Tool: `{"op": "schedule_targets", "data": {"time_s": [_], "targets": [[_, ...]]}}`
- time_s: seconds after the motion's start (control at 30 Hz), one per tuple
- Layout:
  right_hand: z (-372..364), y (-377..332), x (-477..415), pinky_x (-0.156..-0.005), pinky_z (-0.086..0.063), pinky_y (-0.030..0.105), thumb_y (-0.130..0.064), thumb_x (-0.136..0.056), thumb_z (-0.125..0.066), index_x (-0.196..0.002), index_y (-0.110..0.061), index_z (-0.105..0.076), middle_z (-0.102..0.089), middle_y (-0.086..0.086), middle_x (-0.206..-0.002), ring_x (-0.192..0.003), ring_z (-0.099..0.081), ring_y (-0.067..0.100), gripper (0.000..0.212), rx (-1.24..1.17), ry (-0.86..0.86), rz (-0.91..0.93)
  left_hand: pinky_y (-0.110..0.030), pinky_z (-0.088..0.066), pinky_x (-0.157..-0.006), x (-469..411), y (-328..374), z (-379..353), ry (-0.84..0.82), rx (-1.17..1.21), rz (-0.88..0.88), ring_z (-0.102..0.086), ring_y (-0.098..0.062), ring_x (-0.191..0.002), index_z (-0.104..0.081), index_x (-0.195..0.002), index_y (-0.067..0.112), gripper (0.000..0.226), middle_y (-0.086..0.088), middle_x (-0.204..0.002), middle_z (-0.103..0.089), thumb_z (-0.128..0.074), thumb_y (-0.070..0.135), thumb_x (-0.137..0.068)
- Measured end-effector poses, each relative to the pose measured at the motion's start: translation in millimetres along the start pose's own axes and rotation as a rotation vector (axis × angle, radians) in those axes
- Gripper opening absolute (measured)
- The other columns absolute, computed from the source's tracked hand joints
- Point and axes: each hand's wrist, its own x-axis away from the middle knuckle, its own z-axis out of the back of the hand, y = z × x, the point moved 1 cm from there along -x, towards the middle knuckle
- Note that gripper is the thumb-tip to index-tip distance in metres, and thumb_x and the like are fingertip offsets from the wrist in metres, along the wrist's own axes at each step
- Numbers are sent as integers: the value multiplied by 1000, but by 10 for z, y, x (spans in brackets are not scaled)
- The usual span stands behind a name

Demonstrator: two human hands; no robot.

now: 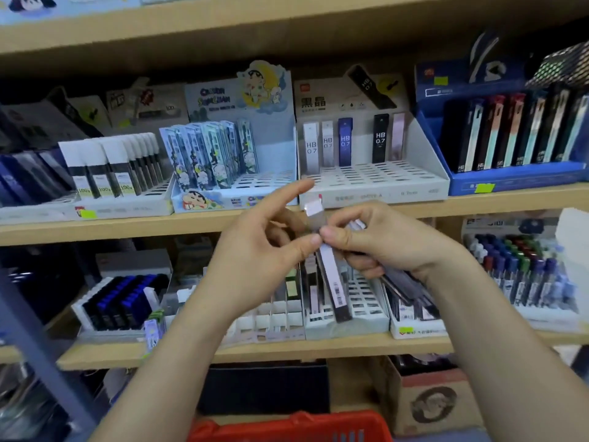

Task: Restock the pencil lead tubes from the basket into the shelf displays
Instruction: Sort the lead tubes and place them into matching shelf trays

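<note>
Wooden shelves (223,223) of stationery display boxes (373,189)

Diffuse indoor light from above, moderately bright; the white display tray (376,194) is the lightest area and is evenly lit. Deep shadow lies beneath the upper shelf board (287,30) and across the lower left. Focus is soft throughout: print on the pencil lead tubes (333,279) smears, and the red basket (296,425) is blurred. Wide-angle distortion bows the middle shelf edge (127,226) and stretches the frame corners.
</note>
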Motion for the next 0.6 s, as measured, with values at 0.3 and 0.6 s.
{"op": "schedule_targets", "data": {"time_s": [0.3,0.6], "targets": [[-6,520,-129,-41,-30,19,-29,-92,-66,-86,-20,-72,-62,4,-70,-45,-36,8,13,28,38,-135,-38,-58,-82,-40,-498,-199,2,-4,38,-67,-18,-72,-69,-106,34,49,-2,-77,-67,-81,2,-71],[131,1057,-224,-38,-34,20,7,-98,-36,-113,-10,-52,-53,12,-79,-43,-42,11,28,-412,366,-223,-22,-57,-71,66,-1072,-565,199,26,105,-65,-13,-75,-66,-107,37,42,7,-84,-68,-73,5,-82]]}}
